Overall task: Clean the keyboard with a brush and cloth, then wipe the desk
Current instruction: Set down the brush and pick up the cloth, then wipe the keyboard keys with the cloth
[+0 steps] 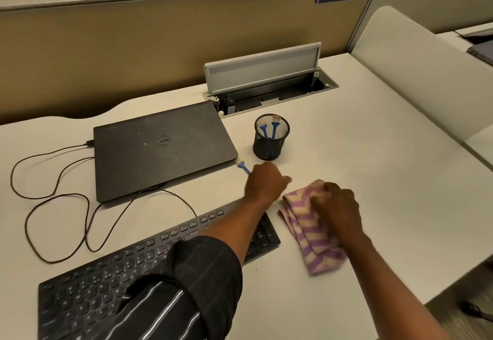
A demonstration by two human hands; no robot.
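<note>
Standing by, I'd say the job is at its early or middle stage, with both tools in hand and neither on the keys. The left hand point(264, 183) reaches across the far right end of the keyboard point(106, 286). Its fingers are curled on the handle of a small blue brush point(243, 167), whose bristle end lies on the table point(373, 153) and touches the near right corner of the closed laptop point(160, 150). Whether that brush is being lifted or laid down, I cannot tell.

The right hand point(337, 206) rests on the striped purple and cream cloth point(309, 235), fingers bunched into its far end. The cloth lies crumpled on the table just right of the keyboard.

The keyboard sits near and to the left, partly under the forearm and a dark striped sleeve point(186, 286). I cannot make out dust or its absence on the keys, so I can't vouch that brushing is done. The wiping of the keys looks to be ahead, and the table wipe after it. For that last step the laptop, its looping cable point(53, 198) and the mesh cup point(269, 145) holding two more blue brushes point(264, 129) all stand in the way.
</note>
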